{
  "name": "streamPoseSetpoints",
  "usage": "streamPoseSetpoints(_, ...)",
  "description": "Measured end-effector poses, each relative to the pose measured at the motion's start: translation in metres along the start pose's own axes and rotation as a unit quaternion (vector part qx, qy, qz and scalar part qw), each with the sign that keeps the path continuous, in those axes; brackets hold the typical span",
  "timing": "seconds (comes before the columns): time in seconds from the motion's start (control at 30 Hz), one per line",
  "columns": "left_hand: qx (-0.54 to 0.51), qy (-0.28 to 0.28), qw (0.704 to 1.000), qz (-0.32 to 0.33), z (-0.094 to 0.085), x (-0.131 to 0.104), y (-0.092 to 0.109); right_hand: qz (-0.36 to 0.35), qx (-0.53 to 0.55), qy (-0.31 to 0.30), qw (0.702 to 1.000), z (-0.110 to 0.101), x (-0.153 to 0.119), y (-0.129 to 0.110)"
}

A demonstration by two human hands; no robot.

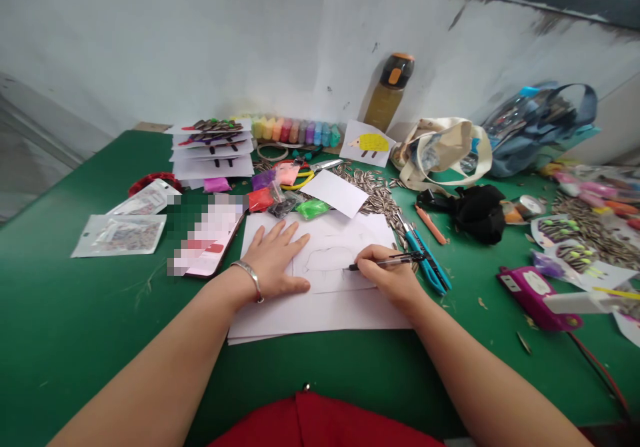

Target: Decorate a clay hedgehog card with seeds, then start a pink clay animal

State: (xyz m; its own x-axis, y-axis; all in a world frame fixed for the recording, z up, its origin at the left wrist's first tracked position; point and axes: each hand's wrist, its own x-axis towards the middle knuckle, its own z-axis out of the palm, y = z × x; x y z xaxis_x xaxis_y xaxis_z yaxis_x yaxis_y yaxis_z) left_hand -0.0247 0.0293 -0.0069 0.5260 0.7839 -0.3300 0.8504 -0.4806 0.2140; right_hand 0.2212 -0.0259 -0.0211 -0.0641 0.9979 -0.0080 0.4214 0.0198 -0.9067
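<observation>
My left hand [275, 264] lies flat with fingers spread on a small sheet of white paper [330, 280], steadying its left side. That sheet rests on a stack of larger white paper [280, 320]. Between thumb and fingers, my right hand [393, 277] grips a black pen [383, 262], its tip close to the paper. A thin outline drawing [327, 258] of a rounded animal body with short legs shows between my hands. Just right of the stack lies a blue utility knife [427, 260]. A smartphone [215, 237] is left of my left hand.
Behind the paper are small bags of coloured clay [313, 208], yellow-handled scissors [300, 180] and scattered sunflower seeds [380, 190]. A finished hedgehog card [369, 144] leans near a bottle [390, 90]. Stacked cards [213, 147] stand back left; a purple device [537, 297] sits right.
</observation>
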Motion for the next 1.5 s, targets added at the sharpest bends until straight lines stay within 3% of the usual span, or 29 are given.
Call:
streamPoseSetpoints(0.17, 0.000, 0.000, 1.000, 0.002, 0.0008, 0.0007, -0.0008, 0.019, 0.019, 0.002, 1.000, -0.0020, -0.0014, -0.0019)
streamPoseSetpoints(0.73, 0.000, 0.002, 1.000, 0.002, 0.0012, 0.0006, -0.0010, -0.043, -0.020, -0.044, 0.998, -0.0024, -0.0006, -0.0009)
streamPoseSetpoints(1.5, -0.012, 0.006, 1.000, 0.005, 0.0021, 0.0005, -0.0023, -0.011, -0.005, -0.029, 1.000, 0.0004, -0.0007, -0.0003)
